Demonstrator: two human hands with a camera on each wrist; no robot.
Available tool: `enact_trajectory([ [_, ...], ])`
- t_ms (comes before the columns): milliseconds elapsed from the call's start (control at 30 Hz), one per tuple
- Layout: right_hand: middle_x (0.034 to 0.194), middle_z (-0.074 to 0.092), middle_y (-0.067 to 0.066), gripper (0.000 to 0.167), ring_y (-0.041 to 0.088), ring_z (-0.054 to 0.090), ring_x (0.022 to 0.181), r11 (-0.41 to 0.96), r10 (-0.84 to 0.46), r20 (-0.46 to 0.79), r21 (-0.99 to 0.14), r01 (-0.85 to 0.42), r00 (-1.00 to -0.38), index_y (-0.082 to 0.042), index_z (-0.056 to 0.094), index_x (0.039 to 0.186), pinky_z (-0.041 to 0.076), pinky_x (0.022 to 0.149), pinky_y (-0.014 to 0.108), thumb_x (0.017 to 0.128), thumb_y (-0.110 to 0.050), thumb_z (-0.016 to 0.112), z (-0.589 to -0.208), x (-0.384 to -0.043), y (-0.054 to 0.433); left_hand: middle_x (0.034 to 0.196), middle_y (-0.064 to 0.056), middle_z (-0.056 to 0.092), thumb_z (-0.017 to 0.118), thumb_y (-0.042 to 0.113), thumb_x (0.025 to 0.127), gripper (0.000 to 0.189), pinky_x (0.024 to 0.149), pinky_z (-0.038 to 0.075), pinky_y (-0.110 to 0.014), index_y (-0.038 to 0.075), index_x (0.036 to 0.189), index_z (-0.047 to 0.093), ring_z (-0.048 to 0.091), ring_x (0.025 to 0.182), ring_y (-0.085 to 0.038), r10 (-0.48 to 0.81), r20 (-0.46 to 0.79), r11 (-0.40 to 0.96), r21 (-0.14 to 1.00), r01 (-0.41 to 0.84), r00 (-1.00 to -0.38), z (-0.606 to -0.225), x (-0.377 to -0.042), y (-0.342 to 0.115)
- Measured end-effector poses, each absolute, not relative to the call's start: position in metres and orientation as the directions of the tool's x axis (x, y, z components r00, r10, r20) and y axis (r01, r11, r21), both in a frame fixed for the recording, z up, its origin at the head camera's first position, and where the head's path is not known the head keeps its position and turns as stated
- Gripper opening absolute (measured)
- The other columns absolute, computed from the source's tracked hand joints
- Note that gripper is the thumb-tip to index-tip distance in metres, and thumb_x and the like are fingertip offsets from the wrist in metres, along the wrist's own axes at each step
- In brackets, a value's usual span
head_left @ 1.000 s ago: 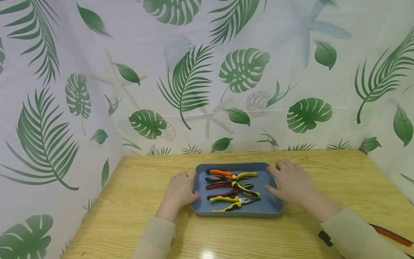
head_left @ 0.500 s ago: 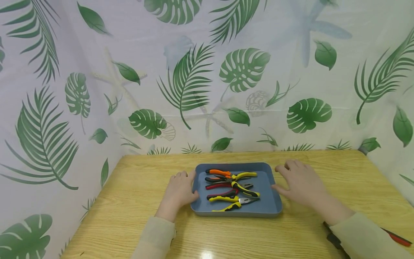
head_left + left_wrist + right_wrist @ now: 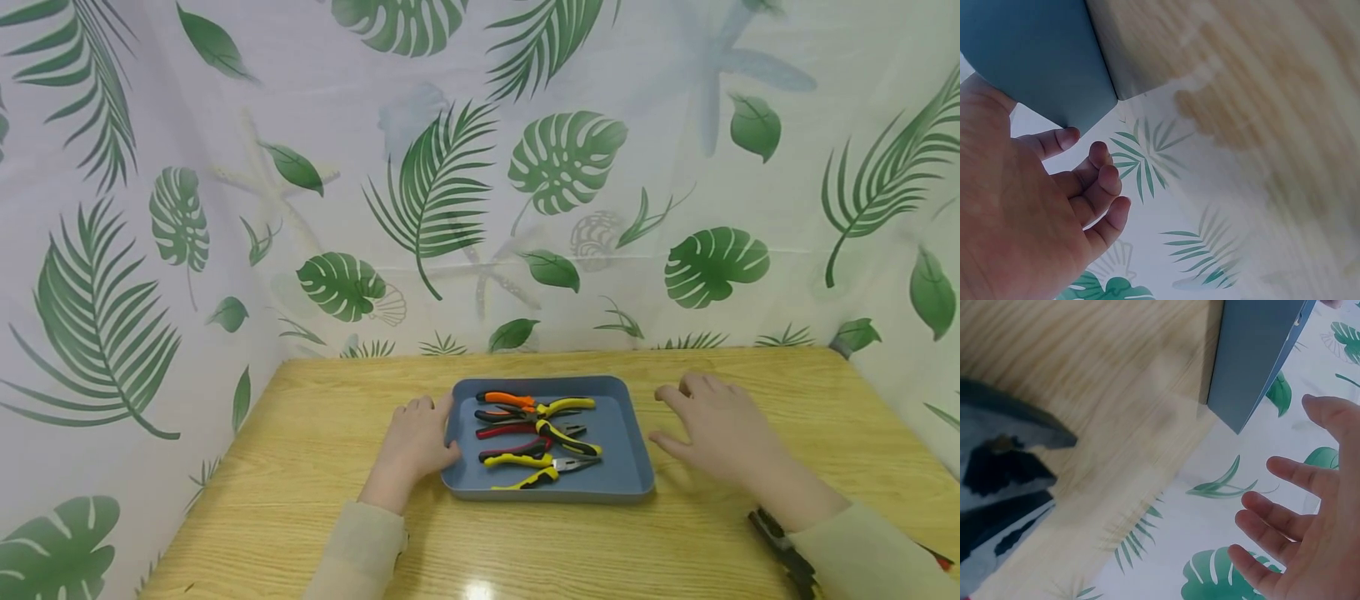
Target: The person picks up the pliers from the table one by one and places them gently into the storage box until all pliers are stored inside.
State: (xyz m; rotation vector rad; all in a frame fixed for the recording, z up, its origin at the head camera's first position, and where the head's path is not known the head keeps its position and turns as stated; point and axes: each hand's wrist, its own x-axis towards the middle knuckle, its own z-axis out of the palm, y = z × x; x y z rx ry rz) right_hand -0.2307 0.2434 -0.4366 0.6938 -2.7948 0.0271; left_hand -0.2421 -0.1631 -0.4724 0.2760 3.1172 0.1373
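A blue-grey rectangular tray [image 3: 626,467] lies on the wooden table, holding several pliers. Orange-and-yellow handled pliers [image 3: 528,402] lie at its back, and yellow-and-black long-nose pliers [image 3: 555,464] near its front. My left hand [image 3: 420,442] holds the tray's left side, its thumb over the rim. In the left wrist view, the index fingertip [image 3: 1070,137] meets the tray's corner while the other fingers bend loosely beside it. My right hand [image 3: 720,429] hovers apart from the tray's right side, fingers spread and holding nothing.
Dark-jawed pliers [image 3: 780,546] lie on the table by my right sleeve, partly hidden; the right wrist view shows their jaws close up. A red handle end [image 3: 937,557] shows beyond the sleeve. A leaf-patterned cloth [image 3: 465,317] hangs behind and beside the table [image 3: 555,550].
My right hand has come off the tray's right rim and moved away to the right. More of the pliers under the right sleeve now shows. The left hand and tray have stayed put.
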Motion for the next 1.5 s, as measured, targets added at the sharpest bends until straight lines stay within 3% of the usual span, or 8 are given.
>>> enact_trajectory([
  [433, 0.104, 0.062, 0.011, 0.055, 0.03, 0.06, 0.091, 0.901, -0.427, 0.239, 0.034, -0.432, -0.872, -0.01, 0.069, 0.127, 0.054, 0.072, 0.055, 0.092, -0.05, 0.078, -0.435, -0.223, 0.256, 0.131, -0.018, 0.064, 0.077, 0.037, 0.091, 0.073, 0.106, 0.049, -0.051, 0.012, 0.154, 0.05, 0.061, 0.12, -0.034, 0.173, -0.004, 0.982, 0.083, 0.172, -0.985, -0.471, -0.243, -0.163],
  [667, 0.101, 0.06, 0.01, 0.052, 0.027, 0.057, 0.085, 0.898, -0.436, 0.231, 0.049, -0.437, -0.87, -0.011, 0.068, 0.125, 0.049, 0.064, 0.047, 0.09, -0.048, 0.08, -0.435, -0.22, 0.26, 0.127, -0.018, 0.065, 0.077, 0.035, 0.091, 0.071, 0.103, 0.05, -0.051, 0.011, 0.153, 0.052, 0.062, 0.119, -0.035, 0.183, 0.01, 0.979, 0.084, 0.183, -0.983, -0.469, -0.24, -0.163],
  [1033, 0.106, 0.064, 0.014, 0.055, 0.032, 0.063, 0.092, 0.906, -0.421, 0.238, 0.062, -0.419, -0.875, -0.011, 0.07, 0.128, 0.053, 0.068, 0.052, 0.089, -0.049, 0.081, -0.441, -0.215, 0.27, 0.127, -0.018, 0.065, 0.077, 0.035, 0.091, 0.07, 0.103, 0.05, -0.052, 0.011, 0.152, 0.052, 0.062, 0.119, -0.035, 0.182, 0.004, 0.979, 0.089, 0.181, -0.983, -0.471, -0.24, -0.163],
  [1500, 0.107, 0.064, 0.016, 0.056, 0.033, 0.062, 0.091, 0.924, -0.381, 0.202, 0.04, -0.381, -0.902, -0.01, 0.069, 0.13, 0.051, 0.061, 0.049, 0.091, -0.05, 0.079, -0.444, -0.207, 0.288, 0.128, -0.018, 0.065, 0.077, 0.034, 0.09, 0.069, 0.104, 0.049, -0.052, 0.01, 0.15, 0.052, 0.062, 0.118, -0.035, 0.183, 0.01, 0.978, 0.097, 0.183, -0.983, -0.474, -0.242, -0.164],
])
